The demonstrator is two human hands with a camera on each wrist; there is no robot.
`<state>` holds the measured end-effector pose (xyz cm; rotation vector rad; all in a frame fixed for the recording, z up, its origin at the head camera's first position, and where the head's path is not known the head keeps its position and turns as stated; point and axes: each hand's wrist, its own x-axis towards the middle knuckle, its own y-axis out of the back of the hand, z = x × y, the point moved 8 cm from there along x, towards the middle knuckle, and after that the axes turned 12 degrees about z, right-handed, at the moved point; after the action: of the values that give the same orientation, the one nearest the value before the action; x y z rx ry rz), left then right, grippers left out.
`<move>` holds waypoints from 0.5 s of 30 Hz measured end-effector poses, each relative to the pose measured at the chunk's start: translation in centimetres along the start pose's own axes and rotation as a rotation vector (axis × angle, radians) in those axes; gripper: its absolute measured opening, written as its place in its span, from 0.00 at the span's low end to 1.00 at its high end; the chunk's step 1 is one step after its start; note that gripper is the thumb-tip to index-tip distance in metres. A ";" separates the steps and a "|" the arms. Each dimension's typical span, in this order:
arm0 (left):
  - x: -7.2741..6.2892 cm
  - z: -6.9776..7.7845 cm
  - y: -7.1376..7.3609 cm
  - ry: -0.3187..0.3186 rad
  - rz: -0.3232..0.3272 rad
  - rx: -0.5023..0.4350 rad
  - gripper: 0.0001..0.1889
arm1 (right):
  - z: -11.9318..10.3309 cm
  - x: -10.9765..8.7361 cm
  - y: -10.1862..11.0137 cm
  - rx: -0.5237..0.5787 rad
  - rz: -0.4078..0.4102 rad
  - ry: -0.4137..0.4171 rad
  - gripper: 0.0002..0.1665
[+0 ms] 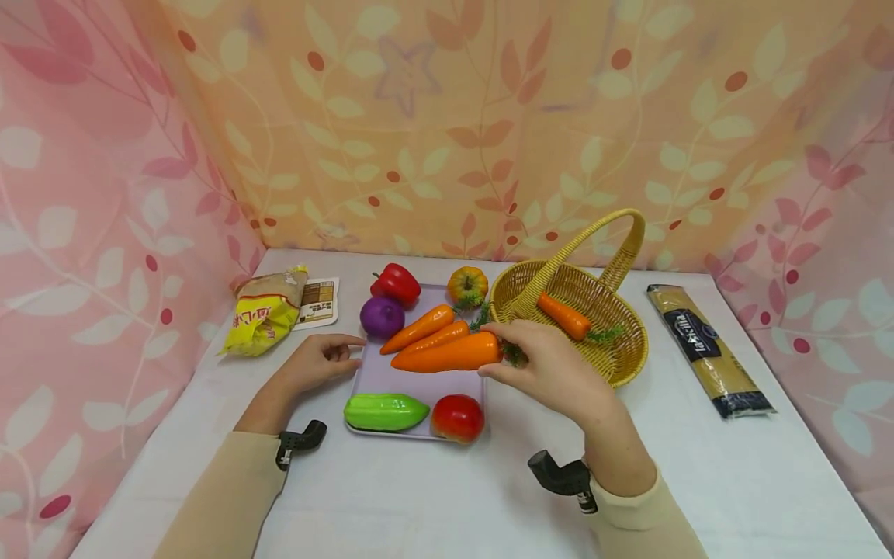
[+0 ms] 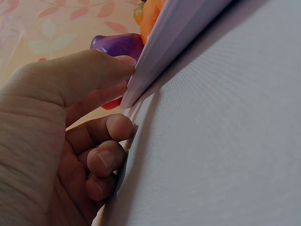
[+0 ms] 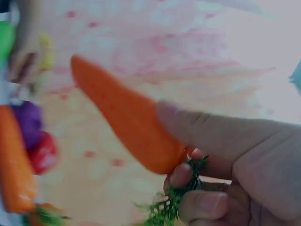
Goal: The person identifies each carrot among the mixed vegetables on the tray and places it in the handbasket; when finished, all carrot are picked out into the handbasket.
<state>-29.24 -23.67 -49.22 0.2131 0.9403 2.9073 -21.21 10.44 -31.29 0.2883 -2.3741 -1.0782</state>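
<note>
My right hand (image 1: 548, 365) grips a large orange carrot (image 1: 447, 353) by its leafy end, above the lilac tray (image 1: 419, 384). In the right wrist view the carrot (image 3: 127, 117) points up and left, green leaves (image 3: 171, 200) between the fingers. Two more carrots (image 1: 419, 328) show behind it over the tray. My left hand (image 1: 324, 361) is at the tray's left edge, thumb and forefinger tips touching the rim (image 2: 141, 70), the other fingers loosely bent. Around the tray are a purple onion-like vegetable (image 1: 382, 317), a red pepper (image 1: 396, 285), a small pumpkin (image 1: 467, 284), a green vegetable (image 1: 386, 412) and a tomato (image 1: 457, 418).
A wicker basket (image 1: 513, 281) with a tall handle stands right of the tray, one carrot (image 1: 564, 316) inside. Far right lies a pasta packet (image 1: 705, 349). A yellow snack bag (image 1: 265, 310) and a printed card (image 1: 319, 301) lie at the left. Floral cloth walls surround the table.
</note>
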 end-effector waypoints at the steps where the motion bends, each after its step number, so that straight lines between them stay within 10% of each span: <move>1: 0.0 0.0 0.0 0.006 0.001 0.000 0.19 | -0.3 -0.4 1.2 0.014 0.037 0.025 0.32; 7: 0.0 -0.1 0.0 0.021 -0.004 0.001 0.19 | -0.7 -3.0 8.0 0.047 0.246 0.100 0.32; 15: -0.1 0.0 -0.1 0.034 -0.008 0.004 0.19 | 2.2 -7.4 14.9 0.171 0.480 -0.023 0.34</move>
<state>-29.16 -23.63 -49.32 0.1602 0.9499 2.9107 -15.87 24.56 -24.00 -0.2302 -2.3835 -0.6587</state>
